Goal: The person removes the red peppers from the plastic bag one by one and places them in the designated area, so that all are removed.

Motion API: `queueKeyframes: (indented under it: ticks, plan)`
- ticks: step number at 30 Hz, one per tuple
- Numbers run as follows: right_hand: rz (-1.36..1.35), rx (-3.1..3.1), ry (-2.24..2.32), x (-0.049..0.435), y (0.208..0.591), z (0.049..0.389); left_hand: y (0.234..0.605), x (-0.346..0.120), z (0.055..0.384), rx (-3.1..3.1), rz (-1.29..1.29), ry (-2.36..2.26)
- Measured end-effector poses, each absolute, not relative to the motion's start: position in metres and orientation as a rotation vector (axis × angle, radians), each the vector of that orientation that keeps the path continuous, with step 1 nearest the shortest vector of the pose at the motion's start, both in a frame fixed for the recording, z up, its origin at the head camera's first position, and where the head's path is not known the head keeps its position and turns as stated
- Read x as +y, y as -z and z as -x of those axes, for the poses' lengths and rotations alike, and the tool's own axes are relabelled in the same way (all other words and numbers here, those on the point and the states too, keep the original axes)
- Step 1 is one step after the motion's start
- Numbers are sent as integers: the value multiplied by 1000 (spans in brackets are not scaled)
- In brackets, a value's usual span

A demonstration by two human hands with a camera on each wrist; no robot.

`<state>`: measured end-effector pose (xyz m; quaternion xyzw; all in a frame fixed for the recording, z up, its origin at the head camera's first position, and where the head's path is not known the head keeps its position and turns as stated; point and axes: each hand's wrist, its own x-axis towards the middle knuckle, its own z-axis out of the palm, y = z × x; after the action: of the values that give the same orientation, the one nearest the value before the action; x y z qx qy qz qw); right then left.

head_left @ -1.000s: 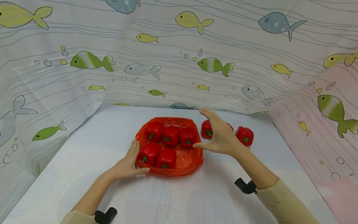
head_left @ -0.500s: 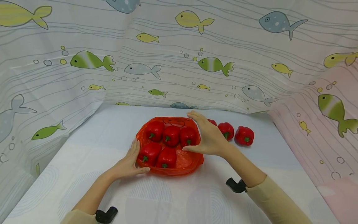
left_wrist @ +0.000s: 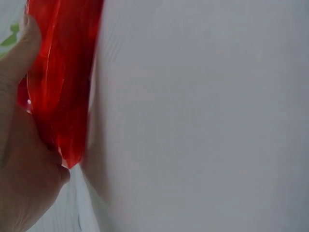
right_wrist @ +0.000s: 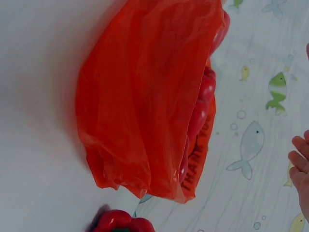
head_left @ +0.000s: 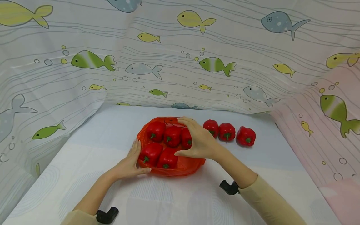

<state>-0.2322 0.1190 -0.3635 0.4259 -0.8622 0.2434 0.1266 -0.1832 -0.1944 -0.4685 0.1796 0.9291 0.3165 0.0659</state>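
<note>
An orange-red plastic bag (head_left: 189,165) lies with its mouth spread wide on the table, several red bell peppers (head_left: 156,130) inside. My left hand (head_left: 126,165) rests along the bag's left side, fingers straight, thumb at the front rim. In the left wrist view the thumb (left_wrist: 25,46) overlaps the bag's edge (left_wrist: 60,82). Over the bag's right half hovers my right hand (head_left: 203,141), thumb and fingers apart with nothing between them, partly hiding the rear right pepper (head_left: 186,137). The right wrist view shows the bag's side (right_wrist: 130,106) and fingertips (right_wrist: 300,155) at the edge.
Right of the bag, three more bell peppers stand in a row: one near the hand (head_left: 211,127), a middle one (head_left: 226,131) and a right one (head_left: 246,136). A fish-patterned sheet (head_left: 180,56) walls the white table (head_left: 112,131) at the back and sides.
My right hand has moved left from beside the loose peppers to over the bag, uncovering those peppers. My left hand and the bag have stayed in place.
</note>
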Motion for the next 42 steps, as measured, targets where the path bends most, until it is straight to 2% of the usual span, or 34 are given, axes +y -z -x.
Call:
queueKeyframes:
  ticks: [13,42]
  plan:
    - [-1318,-2533,-722,97,371,232,464,-195,182,2805,-542,-947]
    - [-979,-3177,-926,68,431,231,466,-195,182,2798,-535,-941]
